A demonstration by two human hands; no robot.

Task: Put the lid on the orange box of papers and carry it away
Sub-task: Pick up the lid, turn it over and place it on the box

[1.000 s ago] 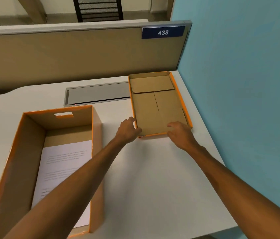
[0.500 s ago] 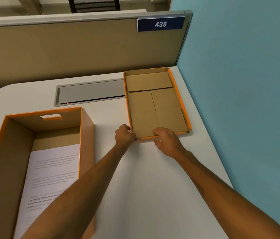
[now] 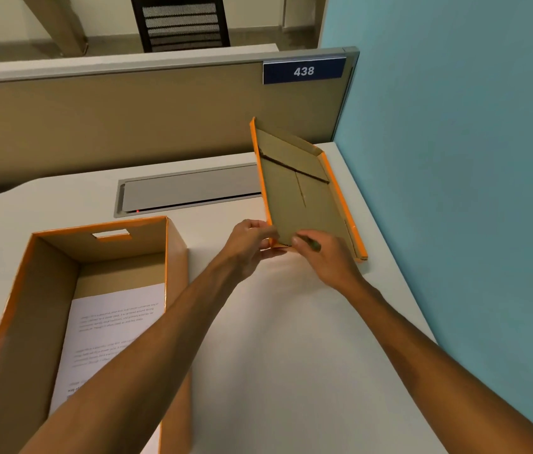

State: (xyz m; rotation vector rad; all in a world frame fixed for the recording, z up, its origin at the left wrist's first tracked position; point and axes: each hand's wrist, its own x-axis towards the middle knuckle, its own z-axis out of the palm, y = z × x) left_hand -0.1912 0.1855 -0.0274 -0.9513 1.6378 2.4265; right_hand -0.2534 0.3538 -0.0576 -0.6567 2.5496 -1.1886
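The orange box stands open at the left of the white desk, with printed white papers lying on its bottom. Its lid, orange outside and brown cardboard inside, is at the desk's far right, inside facing up. The lid is tilted: its left edge is raised off the desk and its right edge rests on the surface. My left hand grips the lid's near left corner. My right hand holds the lid's near edge, fingers over the rim.
A grey cable hatch is set into the desk behind the box. A tan partition with a blue "438" sign closes the back. A blue wall runs along the desk's right edge.
The lid lay flat on the desk before. Both hands have closed on its near edge and raised its left side, so it now tilts up toward the left.
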